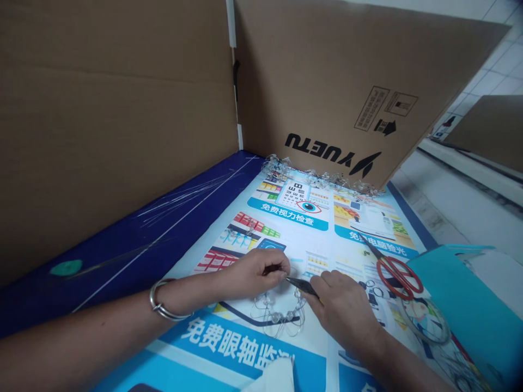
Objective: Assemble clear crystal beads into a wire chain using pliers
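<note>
My left hand [256,272], with a silver bangle [160,300] on the wrist, is closed in a pinch near the middle of the sheet. What its fingertips pinch seems to be part of a ring of clear beads and thin wire loops [281,314], which hangs or lies just below. My right hand [343,299] is wrapped round dark pliers [302,285]. The pliers' tip points left and meets the left fingertips. The handles are mostly hidden in my right palm.
Red-handled scissors [398,276], a wire coil [429,326] and a teal folder [466,305] lie at the right. Clear beaded pieces [327,178] line the cardboard wall [335,81]. Loose strands [183,197] and a green item [66,267] lie left. White paper [272,378] is in front.
</note>
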`<state>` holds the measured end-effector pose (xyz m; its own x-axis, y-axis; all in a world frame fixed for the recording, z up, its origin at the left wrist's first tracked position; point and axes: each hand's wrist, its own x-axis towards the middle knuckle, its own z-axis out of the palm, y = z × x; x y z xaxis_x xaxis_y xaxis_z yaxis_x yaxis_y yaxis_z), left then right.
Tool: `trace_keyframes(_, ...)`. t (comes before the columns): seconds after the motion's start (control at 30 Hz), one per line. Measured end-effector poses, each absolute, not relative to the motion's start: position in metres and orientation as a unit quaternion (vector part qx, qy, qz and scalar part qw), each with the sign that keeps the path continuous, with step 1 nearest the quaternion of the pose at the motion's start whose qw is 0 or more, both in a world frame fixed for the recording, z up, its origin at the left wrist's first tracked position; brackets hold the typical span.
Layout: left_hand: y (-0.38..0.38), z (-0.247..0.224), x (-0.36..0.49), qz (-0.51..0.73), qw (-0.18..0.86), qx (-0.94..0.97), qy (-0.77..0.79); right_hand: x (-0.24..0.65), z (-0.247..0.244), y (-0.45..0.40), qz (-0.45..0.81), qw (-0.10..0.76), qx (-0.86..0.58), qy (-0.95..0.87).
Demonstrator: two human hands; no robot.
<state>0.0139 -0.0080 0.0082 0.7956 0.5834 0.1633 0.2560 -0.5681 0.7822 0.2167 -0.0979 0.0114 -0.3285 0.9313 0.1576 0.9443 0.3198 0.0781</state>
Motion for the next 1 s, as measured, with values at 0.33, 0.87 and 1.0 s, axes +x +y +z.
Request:
trace_keyframes(0.33, -0.009, 0.0095, 0.0135, 0.207, 0.383, 0.866, 0.247, 0.2161, 0.0121, -0.098, -0.084, 0.043, -0.573, -0.814)
trace_keyframes(0.87, -0.0091, 0.0098, 0.0149, 0.205, 0.379, 0.868, 0.247, 0.2149, 0.0134, -0.0984, -0.063, 0.027, -0.585, -0.808)
trace_keyframes(1.0, -0.0088, 0.0102, 0.0146, 0.199, 0.378, 0.869, 0.249, 0.215, 0.0128, -0.0982, -0.078, 0.03, -0.579, -0.811)
